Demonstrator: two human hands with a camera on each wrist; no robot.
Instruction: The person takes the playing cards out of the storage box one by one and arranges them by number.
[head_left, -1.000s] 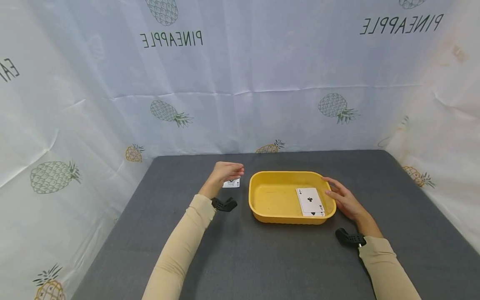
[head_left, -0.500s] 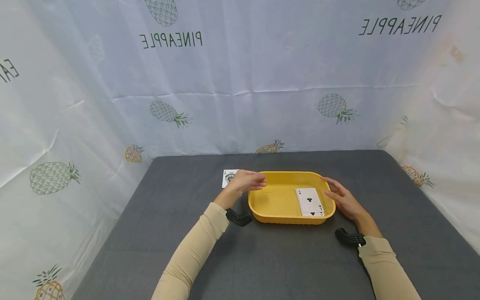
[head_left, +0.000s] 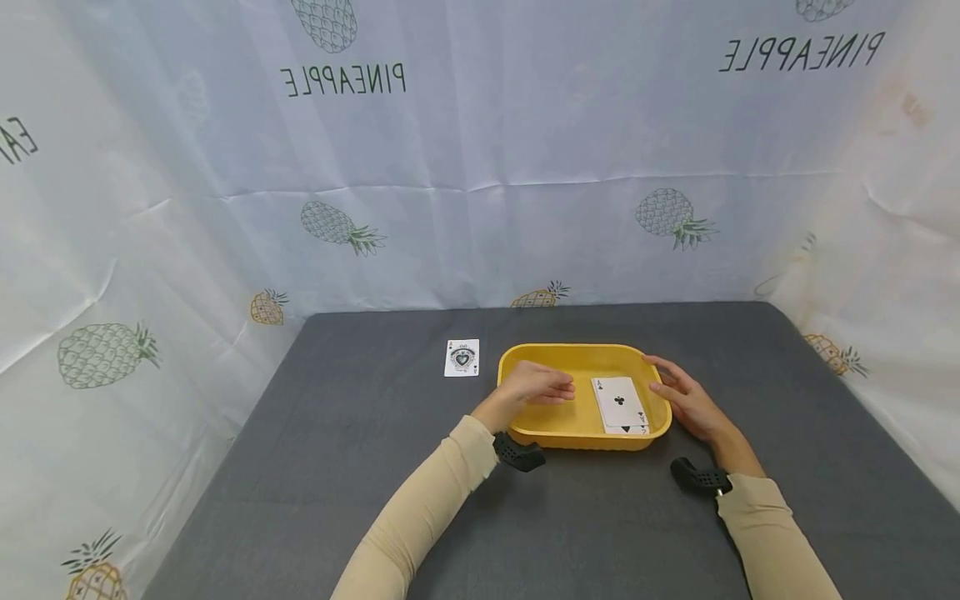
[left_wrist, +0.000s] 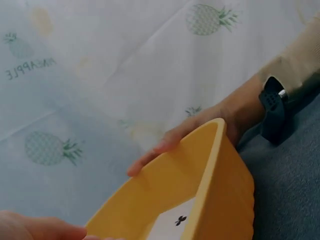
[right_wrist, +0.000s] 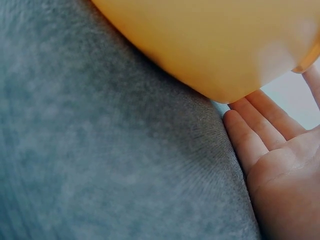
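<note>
My left hand (head_left: 534,383) hovers over the left part of a yellow plastic tray (head_left: 570,439), fingers loosely bent and no card showing in them. At the tray's right end, my right hand (head_left: 692,404) holds the rim, thumb over the edge and fingers along the outer wall. Those fingers (right_wrist: 270,117) show against the outside of the tray in the right wrist view. Inside the tray, toward the right, lies an ace of clubs (head_left: 619,400), covering most of another playing card (head_left: 628,430). An ace with a large ornate emblem (head_left: 462,358) lies face up on the table.
The table (head_left: 337,450) has a dark grey cloth surface. A white curtain (head_left: 480,242) printed with pineapples hangs behind it and at both sides. Each wrist wears a black band-mounted device (head_left: 519,452).
My left hand has moved right, from above the ornate ace on the table to over the tray, uncovering that ace. The right hand, the tray and the cards in it have stayed put.
</note>
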